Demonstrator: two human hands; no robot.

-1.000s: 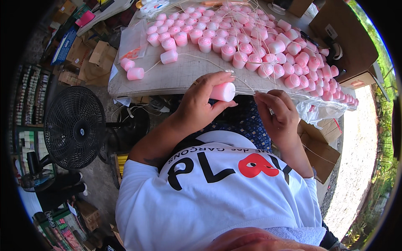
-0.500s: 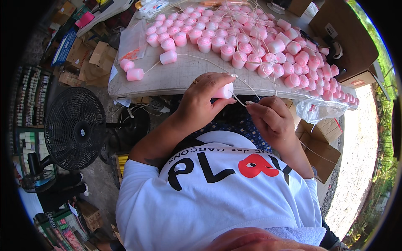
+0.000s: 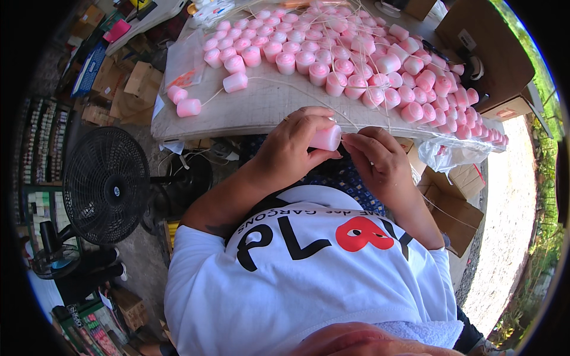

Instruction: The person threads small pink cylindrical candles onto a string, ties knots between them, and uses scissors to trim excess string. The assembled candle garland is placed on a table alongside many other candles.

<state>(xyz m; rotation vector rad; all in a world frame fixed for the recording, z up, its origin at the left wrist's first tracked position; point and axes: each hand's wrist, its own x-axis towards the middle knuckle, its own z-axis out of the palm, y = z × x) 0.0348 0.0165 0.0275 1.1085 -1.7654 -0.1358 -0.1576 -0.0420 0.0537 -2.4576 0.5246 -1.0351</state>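
Observation:
In front of my chest, below the table's near edge, my left hand (image 3: 295,137) is closed around a small pink-and-white cup-shaped piece (image 3: 325,139). The piece lies on its side, its flat pale end turned to the right. Right beside that end, my right hand (image 3: 377,155) is closed, thumb and fingertips pinched together. A thin pale cord (image 3: 336,111) runs from the table down toward these fingers, but its end is hidden by them. Many similar pink pieces (image 3: 335,83) with swirled tops crowd the table. Three loose ones, including one tipped piece (image 3: 236,82), lie at its left.
The pale table (image 3: 261,113) spans the view beyond my hands. A clear plastic bag (image 3: 442,153) hangs off its right edge, above an open cardboard box (image 3: 454,216). A black fan (image 3: 107,185) stands at left. Another large carton (image 3: 487,53) sits at the table's far right.
My right hand has moved left and up, right against the end of the pink piece. The cord loop between the hands no longer shows. More of the piece is visible in my left hand.

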